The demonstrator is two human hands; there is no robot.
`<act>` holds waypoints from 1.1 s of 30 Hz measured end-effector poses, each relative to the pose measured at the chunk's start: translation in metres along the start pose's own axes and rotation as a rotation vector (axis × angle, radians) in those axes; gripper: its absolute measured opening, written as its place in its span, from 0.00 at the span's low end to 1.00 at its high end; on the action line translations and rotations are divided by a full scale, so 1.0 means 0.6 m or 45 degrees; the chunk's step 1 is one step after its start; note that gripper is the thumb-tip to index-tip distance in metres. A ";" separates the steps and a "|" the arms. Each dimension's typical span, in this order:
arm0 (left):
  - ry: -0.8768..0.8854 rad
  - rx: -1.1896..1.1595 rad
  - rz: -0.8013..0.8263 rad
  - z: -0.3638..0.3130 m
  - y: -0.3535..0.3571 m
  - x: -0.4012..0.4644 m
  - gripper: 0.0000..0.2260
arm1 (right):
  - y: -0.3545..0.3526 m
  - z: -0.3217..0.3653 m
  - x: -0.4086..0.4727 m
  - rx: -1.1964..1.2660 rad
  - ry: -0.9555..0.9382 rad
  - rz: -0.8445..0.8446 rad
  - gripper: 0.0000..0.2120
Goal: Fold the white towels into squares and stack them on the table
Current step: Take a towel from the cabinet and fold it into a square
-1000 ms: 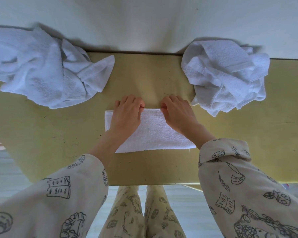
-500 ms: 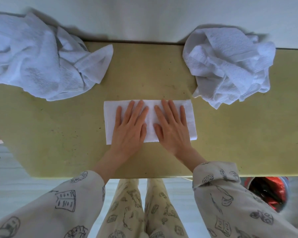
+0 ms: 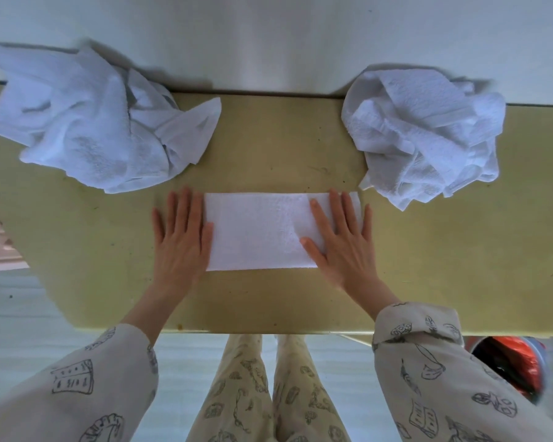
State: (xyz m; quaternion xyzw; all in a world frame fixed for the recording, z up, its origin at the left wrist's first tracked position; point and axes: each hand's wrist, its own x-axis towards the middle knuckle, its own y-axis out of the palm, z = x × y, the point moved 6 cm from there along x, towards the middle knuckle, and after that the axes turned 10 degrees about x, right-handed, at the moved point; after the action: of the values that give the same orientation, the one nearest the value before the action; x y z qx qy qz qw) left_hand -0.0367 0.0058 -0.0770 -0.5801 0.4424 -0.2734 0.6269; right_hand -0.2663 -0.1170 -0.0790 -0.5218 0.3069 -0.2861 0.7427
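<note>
A white towel (image 3: 256, 231) folded into a long rectangle lies flat on the yellow-green table (image 3: 444, 260), in the middle near me. My left hand (image 3: 179, 240) lies flat with straight fingers over the towel's left end. My right hand (image 3: 342, 240) presses flat on the right end, fingers spread. A crumpled pile of white towels (image 3: 93, 129) sits at the back left. A second crumpled pile (image 3: 425, 132) sits at the back right.
A pale wall (image 3: 268, 39) runs along the table's far edge. The near table edge is just in front of my legs. A red and black bin (image 3: 511, 365) stands on the floor under the table's right front.
Both hands have slid apart from the towel's middle out to its left and right ends, smoothing it. A second ago they were at its far edge with fingers curled.
</note>
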 end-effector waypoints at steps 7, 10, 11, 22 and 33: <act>-0.566 -0.242 0.009 -0.007 -0.027 -0.049 0.23 | 0.016 0.093 0.003 0.059 -0.226 0.023 0.26; -0.654 -0.367 0.055 -0.023 -0.032 -0.039 0.22 | 0.034 0.101 0.003 0.054 -0.228 0.064 0.26; -0.667 -0.387 0.079 -0.028 -0.033 -0.036 0.23 | 0.036 0.100 0.003 0.058 -0.222 0.065 0.26; -0.812 -0.839 0.257 -0.047 -0.045 -0.014 0.11 | 0.039 0.106 0.001 0.084 -0.156 0.115 0.27; -0.833 -1.203 0.158 -0.024 -0.104 -0.002 0.07 | -0.083 0.035 0.002 0.980 0.234 -0.268 0.14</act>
State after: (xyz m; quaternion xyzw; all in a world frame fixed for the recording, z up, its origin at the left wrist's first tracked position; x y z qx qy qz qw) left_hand -0.0393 -0.0112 -0.0151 -0.8245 0.3327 0.1845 0.4190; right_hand -0.2550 -0.1197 -0.0265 -0.2067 0.1875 -0.5000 0.8198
